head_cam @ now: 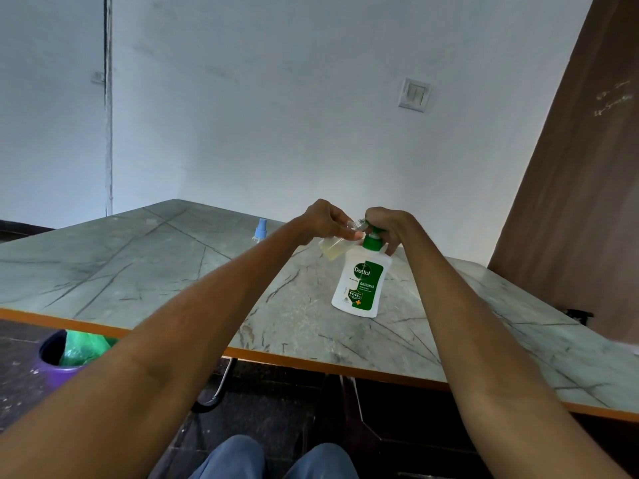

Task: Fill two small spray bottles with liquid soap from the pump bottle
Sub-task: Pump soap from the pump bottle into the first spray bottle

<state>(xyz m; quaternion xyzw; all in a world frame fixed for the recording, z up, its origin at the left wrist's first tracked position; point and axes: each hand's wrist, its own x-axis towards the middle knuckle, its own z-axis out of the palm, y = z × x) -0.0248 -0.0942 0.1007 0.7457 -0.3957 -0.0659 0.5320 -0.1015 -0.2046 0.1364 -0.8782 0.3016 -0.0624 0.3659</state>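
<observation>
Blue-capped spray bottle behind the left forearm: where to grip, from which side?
Probably the blue cap, from above. It stands upright on the table, and the cap is nearly all that shows; the left forearm hides the body, so a side approach from the near side looks blocked.

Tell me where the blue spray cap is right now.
In the head view, the blue spray cap sits on the far part of the green marble-patterned table, just left of the left hand and apart from the white pump bottle.
</observation>
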